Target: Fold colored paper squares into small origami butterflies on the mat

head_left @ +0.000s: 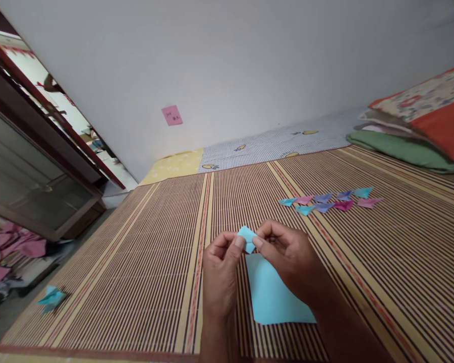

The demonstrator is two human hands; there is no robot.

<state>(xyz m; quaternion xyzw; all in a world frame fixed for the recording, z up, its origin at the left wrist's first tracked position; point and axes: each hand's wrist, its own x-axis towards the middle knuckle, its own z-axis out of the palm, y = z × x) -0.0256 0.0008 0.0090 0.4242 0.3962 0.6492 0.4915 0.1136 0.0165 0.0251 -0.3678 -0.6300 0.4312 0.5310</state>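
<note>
A small piece of folded light-blue paper (246, 237) is pinched between my two hands above the striped mat. My left hand (222, 259) grips its left edge with thumb and fingers closed. On the opposite edge, my right hand (283, 249) holds it the same way, fingers curled. Beneath my hands a square light-blue sheet (274, 295) lies flat on the mat, its right part covered by my right hand and forearm. Beyond my right hand, several small folded paper pieces (324, 207) in blue, purple and pink sit in two rows.
The striped bamboo mat (166, 267) spreads all around. At its left edge rests a crumpled-looking teal folded paper (52, 298). Folded bedding and pillows (412, 146) are stacked at the back right. A white wall (249, 65) with a pink note (172, 115) rises behind; a door (34, 166) stands left.
</note>
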